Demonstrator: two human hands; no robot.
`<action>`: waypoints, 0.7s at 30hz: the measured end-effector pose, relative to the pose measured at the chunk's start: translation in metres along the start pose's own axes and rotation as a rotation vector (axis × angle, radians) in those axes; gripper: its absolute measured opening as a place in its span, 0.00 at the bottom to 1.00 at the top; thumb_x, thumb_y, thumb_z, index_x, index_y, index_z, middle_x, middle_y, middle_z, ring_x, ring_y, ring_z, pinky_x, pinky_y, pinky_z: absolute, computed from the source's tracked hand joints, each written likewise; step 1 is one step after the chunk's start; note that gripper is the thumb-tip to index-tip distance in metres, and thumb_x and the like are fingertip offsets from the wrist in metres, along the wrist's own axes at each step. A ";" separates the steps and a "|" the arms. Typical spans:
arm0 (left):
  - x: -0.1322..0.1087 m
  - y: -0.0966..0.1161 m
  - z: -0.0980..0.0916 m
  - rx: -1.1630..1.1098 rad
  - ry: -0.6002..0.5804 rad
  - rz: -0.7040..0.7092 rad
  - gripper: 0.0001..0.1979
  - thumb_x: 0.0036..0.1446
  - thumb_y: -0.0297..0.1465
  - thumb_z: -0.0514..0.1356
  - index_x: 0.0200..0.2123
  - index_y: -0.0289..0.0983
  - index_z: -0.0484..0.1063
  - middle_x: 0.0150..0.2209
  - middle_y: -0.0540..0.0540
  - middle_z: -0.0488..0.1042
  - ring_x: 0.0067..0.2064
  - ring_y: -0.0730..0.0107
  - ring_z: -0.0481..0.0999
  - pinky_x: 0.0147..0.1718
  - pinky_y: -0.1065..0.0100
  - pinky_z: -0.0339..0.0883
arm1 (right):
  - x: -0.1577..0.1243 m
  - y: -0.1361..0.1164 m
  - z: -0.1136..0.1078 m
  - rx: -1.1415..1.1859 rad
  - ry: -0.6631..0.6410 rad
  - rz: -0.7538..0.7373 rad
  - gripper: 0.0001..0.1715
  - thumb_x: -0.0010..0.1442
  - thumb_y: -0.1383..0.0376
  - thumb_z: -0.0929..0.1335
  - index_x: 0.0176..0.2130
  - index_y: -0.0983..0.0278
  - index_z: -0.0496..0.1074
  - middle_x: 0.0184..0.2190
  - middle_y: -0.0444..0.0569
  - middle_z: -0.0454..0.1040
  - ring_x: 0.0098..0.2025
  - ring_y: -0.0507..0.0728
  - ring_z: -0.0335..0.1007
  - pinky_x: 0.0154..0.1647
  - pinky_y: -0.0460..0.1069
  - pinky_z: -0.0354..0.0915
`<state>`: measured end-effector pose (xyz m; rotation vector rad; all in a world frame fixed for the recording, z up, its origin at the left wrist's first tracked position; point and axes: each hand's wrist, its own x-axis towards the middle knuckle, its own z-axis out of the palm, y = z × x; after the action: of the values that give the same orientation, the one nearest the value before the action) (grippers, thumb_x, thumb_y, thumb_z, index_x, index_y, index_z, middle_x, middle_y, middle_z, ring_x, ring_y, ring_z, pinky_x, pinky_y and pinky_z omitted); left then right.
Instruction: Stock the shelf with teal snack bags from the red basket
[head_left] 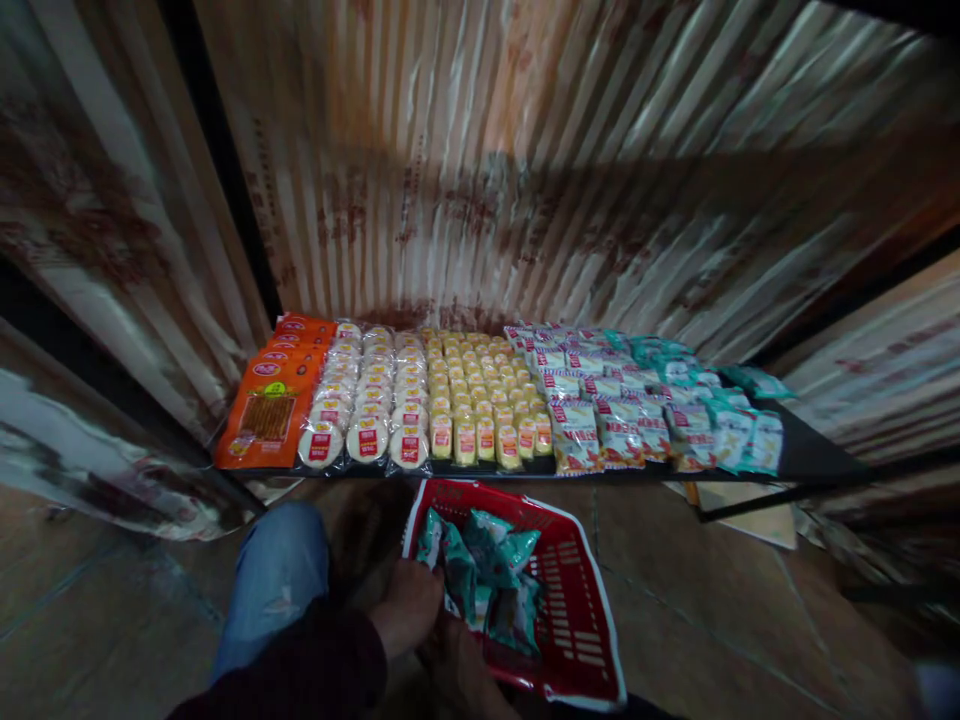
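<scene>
A red plastic basket [574, 575] with a white rim stands below the front edge of the shelf, its left part filled with several teal snack packets [491, 550]. My left hand [409, 605] is at the basket's left rim, fingers curled in beside the packets. Whether they grip the rim or a packet is hidden. Lower down, at the basket's near left corner, is my right hand [469, 665], dim, its fingers mostly out of sight. Matching teal packets [731, 435] lie at the right end of the goods on the shelf.
The black shelf [814, 445] holds orange bags [262, 410], round white wrapped cakes [367, 435], small yellow packs [465, 440] and white-and-red snack bags [619, 430] in rows. Wrinkled sheeting [450, 200] hangs behind. My jeans-clad knee [281, 560] is left of the basket.
</scene>
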<state>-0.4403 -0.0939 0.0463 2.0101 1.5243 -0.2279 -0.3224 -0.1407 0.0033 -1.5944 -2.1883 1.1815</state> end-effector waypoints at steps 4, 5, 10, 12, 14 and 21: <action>-0.008 -0.014 -0.054 -0.055 0.237 0.139 0.17 0.61 0.26 0.47 0.51 0.38 0.68 0.51 0.42 0.72 0.52 0.61 0.70 0.51 0.58 0.64 | 0.026 -0.013 -0.041 0.079 -0.097 -0.021 0.18 0.60 0.58 0.60 0.31 0.63 0.75 0.28 0.52 0.78 0.32 0.59 0.74 0.32 0.50 0.67; -0.010 -0.023 -0.069 -0.077 0.411 0.215 0.17 0.61 0.26 0.47 0.50 0.37 0.69 0.53 0.41 0.71 0.54 0.62 0.68 0.54 0.59 0.63 | 0.034 -0.022 -0.052 0.075 -0.087 -0.036 0.21 0.62 0.57 0.58 0.31 0.63 0.74 0.28 0.52 0.78 0.31 0.59 0.73 0.32 0.50 0.67; -0.014 -0.089 -0.144 -0.035 0.949 -0.056 0.20 0.59 0.27 0.48 0.53 0.38 0.69 0.65 0.44 0.56 0.68 0.56 0.45 0.64 0.50 0.44 | 0.075 -0.092 -0.099 0.105 0.123 -0.271 0.21 0.64 0.55 0.58 0.36 0.61 0.75 0.33 0.50 0.78 0.37 0.57 0.75 0.39 0.49 0.68; -0.013 -0.123 -0.163 0.003 1.026 -0.269 0.22 0.60 0.30 0.48 0.56 0.38 0.66 0.66 0.44 0.54 0.69 0.55 0.40 0.65 0.50 0.38 | 0.096 -0.124 -0.106 0.075 0.151 -0.380 0.19 0.64 0.56 0.59 0.39 0.61 0.75 0.36 0.51 0.78 0.40 0.57 0.75 0.42 0.49 0.69; -0.011 -0.157 -0.172 0.035 1.056 -0.434 0.23 0.61 0.32 0.48 0.58 0.38 0.64 0.66 0.43 0.54 0.69 0.54 0.38 0.65 0.49 0.34 | 0.121 -0.153 -0.103 0.019 0.145 -0.483 0.17 0.65 0.60 0.59 0.42 0.61 0.74 0.38 0.50 0.78 0.41 0.55 0.75 0.44 0.48 0.69; 0.001 -0.224 -0.153 0.024 0.886 -0.678 0.28 0.61 0.39 0.49 0.63 0.36 0.57 0.66 0.38 0.52 0.68 0.47 0.42 0.63 0.48 0.38 | 0.244 -0.230 -0.069 -0.290 0.222 -0.694 0.23 0.61 0.72 0.60 0.54 0.67 0.69 0.54 0.56 0.70 0.56 0.56 0.65 0.59 0.52 0.61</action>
<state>-0.6791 0.0275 0.0902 1.5851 2.7293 0.4545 -0.5470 0.0799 0.1367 -0.8372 -2.5083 0.4805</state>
